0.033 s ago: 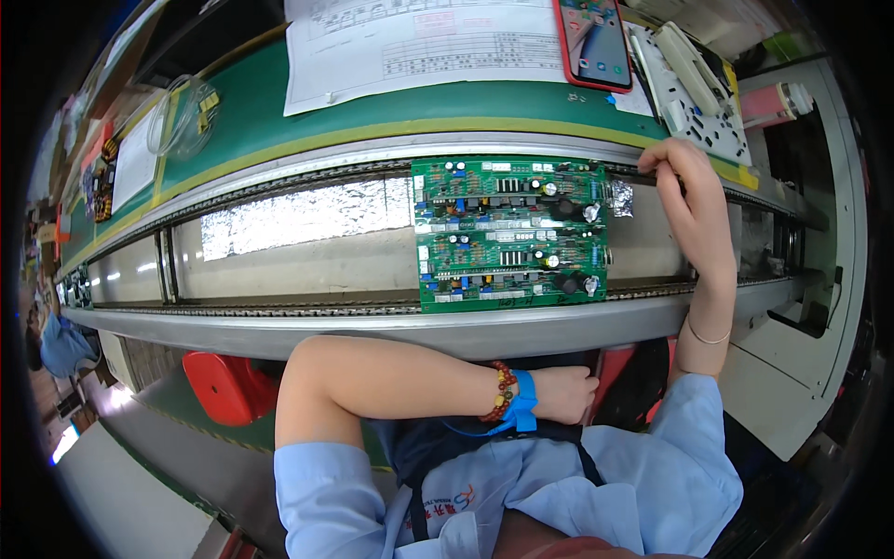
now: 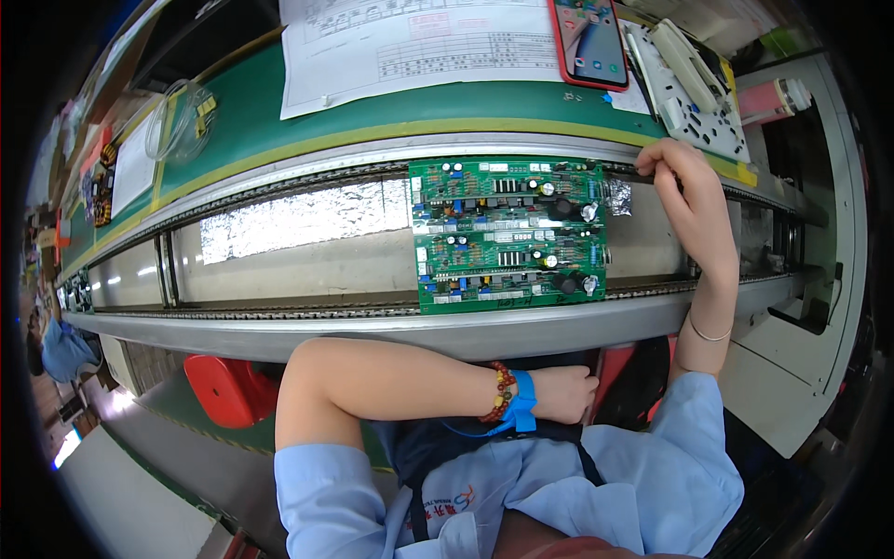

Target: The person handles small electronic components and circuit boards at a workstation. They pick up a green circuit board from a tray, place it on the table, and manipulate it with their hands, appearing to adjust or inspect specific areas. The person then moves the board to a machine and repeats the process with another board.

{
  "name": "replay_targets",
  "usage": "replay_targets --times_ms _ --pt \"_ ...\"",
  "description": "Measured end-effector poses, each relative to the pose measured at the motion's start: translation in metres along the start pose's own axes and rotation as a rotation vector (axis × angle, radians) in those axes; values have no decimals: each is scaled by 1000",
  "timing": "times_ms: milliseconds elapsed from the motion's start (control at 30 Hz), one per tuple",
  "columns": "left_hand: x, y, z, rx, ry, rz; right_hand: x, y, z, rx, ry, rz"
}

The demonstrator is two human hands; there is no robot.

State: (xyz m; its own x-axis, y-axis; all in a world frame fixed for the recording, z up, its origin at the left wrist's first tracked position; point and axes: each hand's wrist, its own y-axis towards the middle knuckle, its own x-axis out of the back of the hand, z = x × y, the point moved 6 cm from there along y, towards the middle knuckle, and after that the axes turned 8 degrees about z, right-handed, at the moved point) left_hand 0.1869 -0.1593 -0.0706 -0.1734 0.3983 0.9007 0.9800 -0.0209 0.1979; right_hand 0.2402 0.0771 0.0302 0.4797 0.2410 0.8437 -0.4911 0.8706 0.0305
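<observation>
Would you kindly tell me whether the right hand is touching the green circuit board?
Apart: the head view shows a gap, with a silver foil patch visible in it, between the right hand and the green circuit board.

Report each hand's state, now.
Left hand: fingers curled, nothing seen held; open or closed cannot be told.
Right hand: fingers bent by the far conveyor rail, nothing seen held; open or closed cannot be told.

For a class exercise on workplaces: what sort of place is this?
Probably an electronics assembly line: a green rectangular circuit-board panel, crowded with components, lies across a long silver metal chain conveyor, and the person wears a bright blue wrist strap.
</observation>
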Motion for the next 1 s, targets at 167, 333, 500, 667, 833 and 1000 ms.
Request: replay_targets --times_ms 167,333,500,667,833,1000 --pt "0 0 1 5 8 14 -14 -2 -15 -98 142 247" --pt "-3 0 0 11 -3 12 -9 -6 31 362 115 129" --pt "-3 -1 0 18 -25 17 -26 -9 45 469 21 167" --pt "-4 -1 -1 16 -22 35 -26 -10 44 449 -24 224" --pt "-1 -2 0 13 -9 42 -22 -5 37 408 -40 126" --pt "-1 -4 0 14 -9 44 -19 -5 37 396 -56 98"
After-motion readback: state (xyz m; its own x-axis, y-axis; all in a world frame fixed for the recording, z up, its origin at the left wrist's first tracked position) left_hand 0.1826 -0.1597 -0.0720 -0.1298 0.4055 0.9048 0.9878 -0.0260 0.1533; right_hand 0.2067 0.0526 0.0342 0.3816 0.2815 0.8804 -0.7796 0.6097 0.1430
